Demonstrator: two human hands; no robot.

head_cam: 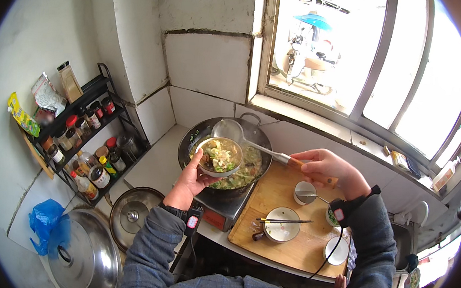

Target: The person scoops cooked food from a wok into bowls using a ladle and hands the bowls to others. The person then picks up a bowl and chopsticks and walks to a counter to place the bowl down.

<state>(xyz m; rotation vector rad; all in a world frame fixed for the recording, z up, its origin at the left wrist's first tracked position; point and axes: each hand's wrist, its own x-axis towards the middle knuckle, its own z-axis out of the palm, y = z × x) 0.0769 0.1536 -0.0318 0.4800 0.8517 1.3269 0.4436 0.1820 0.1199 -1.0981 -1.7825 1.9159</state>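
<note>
My left hand [189,181] holds a small bowl [223,174] of chunky soup over a wok [266,147], thumb against its rim. Green bits and pale, egg-like pieces fill the bowl. In my right hand [333,171] is the wooden handle of a metal ladle [228,130], its scoop above the wok just behind the bowl. No food shows clearly in the scoop. More of the greenish soup [249,168] lies in the wok, partly hidden by the bowl. The wok sits on a countertop cooker [223,205].
Right of the wok, a wooden cutting board [247,234] bears several bowls, one with chopsticks [283,221] across it. A glass lid [131,217] and a large metal lid [97,251] lie left. A spice rack [91,132] stands by the wall. Another person's hand holds a bowl [412,280] lower right.
</note>
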